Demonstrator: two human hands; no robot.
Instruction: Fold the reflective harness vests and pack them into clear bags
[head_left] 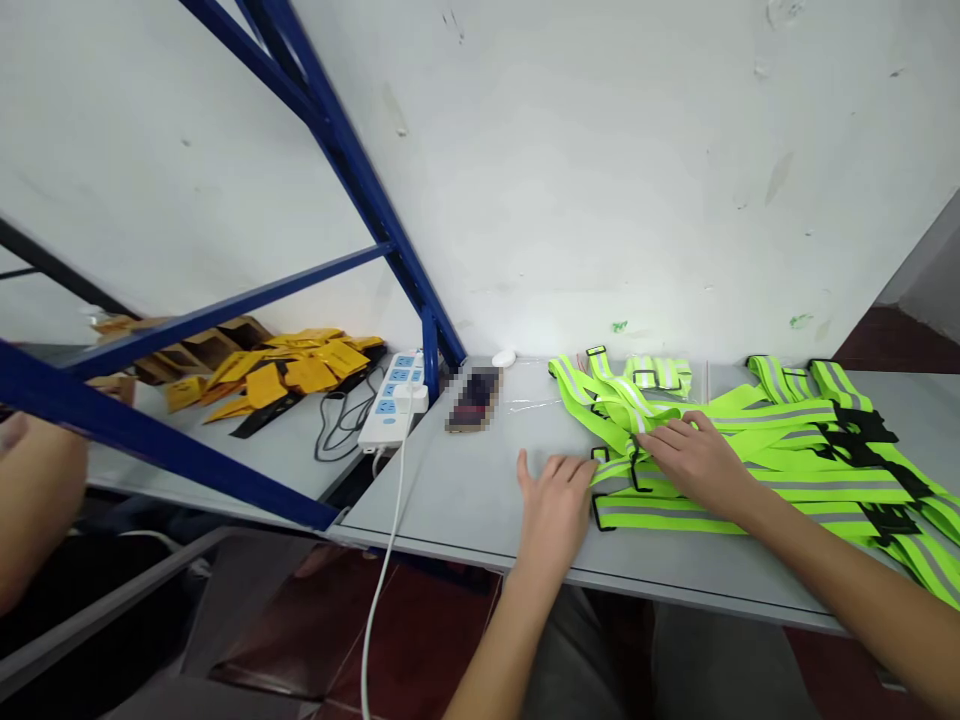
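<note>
Fluorescent yellow-green reflective straps [817,487] with grey stripes and black buckles lie side by side in a pile on the grey table. My left hand [555,505] rests at the pile's left end, thumb stretched away from the fingers. Its fingertips touch the end of one strap beside a black buckle [600,455]. Over the pile, my right hand [694,455] has its fingers bent onto a strap near another black slider [637,470]. The undersides of the right fingers are hidden.
A phone [474,400], blurred out, and a round white object [504,357] lie left of the straps. A white power strip [391,402] with a trailing cable stands by the blue metal frame [360,190]. Yellow packets [300,365] lie on the adjoining table; another person's arm [37,500] shows far left.
</note>
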